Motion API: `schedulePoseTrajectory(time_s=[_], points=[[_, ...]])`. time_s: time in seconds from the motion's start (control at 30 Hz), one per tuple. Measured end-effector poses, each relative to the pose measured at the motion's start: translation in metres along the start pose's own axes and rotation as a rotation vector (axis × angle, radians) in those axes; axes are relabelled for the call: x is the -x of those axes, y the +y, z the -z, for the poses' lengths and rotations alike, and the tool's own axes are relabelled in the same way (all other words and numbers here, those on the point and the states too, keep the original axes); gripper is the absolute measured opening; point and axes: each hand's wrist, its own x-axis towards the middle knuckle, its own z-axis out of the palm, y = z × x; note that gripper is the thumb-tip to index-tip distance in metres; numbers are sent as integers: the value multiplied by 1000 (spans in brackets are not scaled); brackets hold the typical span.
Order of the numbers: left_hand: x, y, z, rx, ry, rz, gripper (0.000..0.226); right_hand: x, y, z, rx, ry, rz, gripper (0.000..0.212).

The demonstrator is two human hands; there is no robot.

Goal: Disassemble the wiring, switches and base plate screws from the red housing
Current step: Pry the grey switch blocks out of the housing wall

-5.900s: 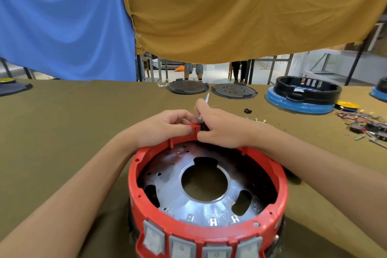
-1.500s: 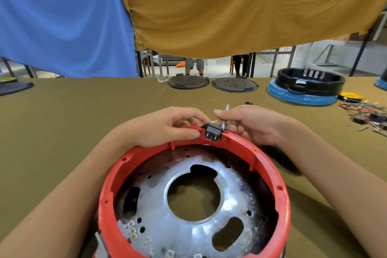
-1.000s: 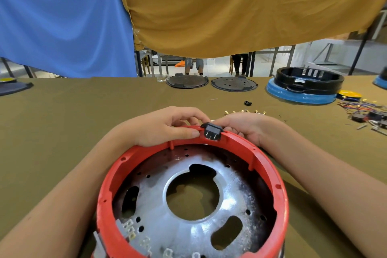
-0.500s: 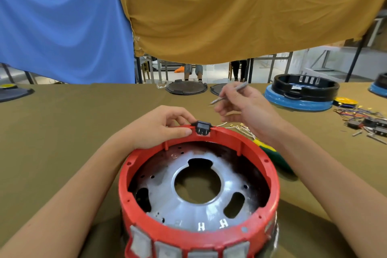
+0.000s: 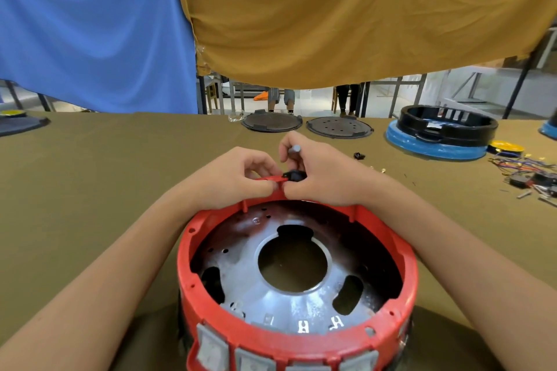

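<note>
The round red housing stands on the table in front of me, open side up, with a shiny metal base plate inside and several grey switch caps along its near wall. A small black socket sits in the far rim. My left hand pinches the red rim just left of the socket. My right hand is curled round a thin metal tool, whose end sticks up above my fingers, and its fingers press against the socket. The tool's tip is hidden.
At the back of the table lie two dark round plates and a black ring on a blue base. Loose wires and switches lie at the right, small screws nearer. Blue and ochre cloths hang behind.
My right hand, which was raised off the housing with the tool half a second ago, has come back down onto the black socket. The left hand has stayed on the rim.
</note>
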Motion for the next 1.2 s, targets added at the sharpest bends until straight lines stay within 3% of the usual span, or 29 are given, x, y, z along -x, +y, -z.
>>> schedulePoseTrajectory(time_s=[0.2, 0.33, 0.43, 0.77, 1.07, 1.2], points=[[1, 0, 0, 10, -14, -7, 17, -2, -1, -3, -4, 7, 9, 30], [2, 3, 1, -1, -30, -11, 15, -1, 1, 3, -217, 210, 7, 23], [2, 5, 1, -3, -38, -7, 14, 1, 2, 2, -154, 145, 13, 22], [3, 3, 2, 17, -49, 21, 22, 2, 9, 3, -469, 218, -20, 29], [5, 8, 4, 84, -97, 30, 26, 16, 2, 13, -309, 5, -53, 50], [7, 8, 5, 71, -102, 40, 25, 20, 5, 13, -545, 165, -66, 38]])
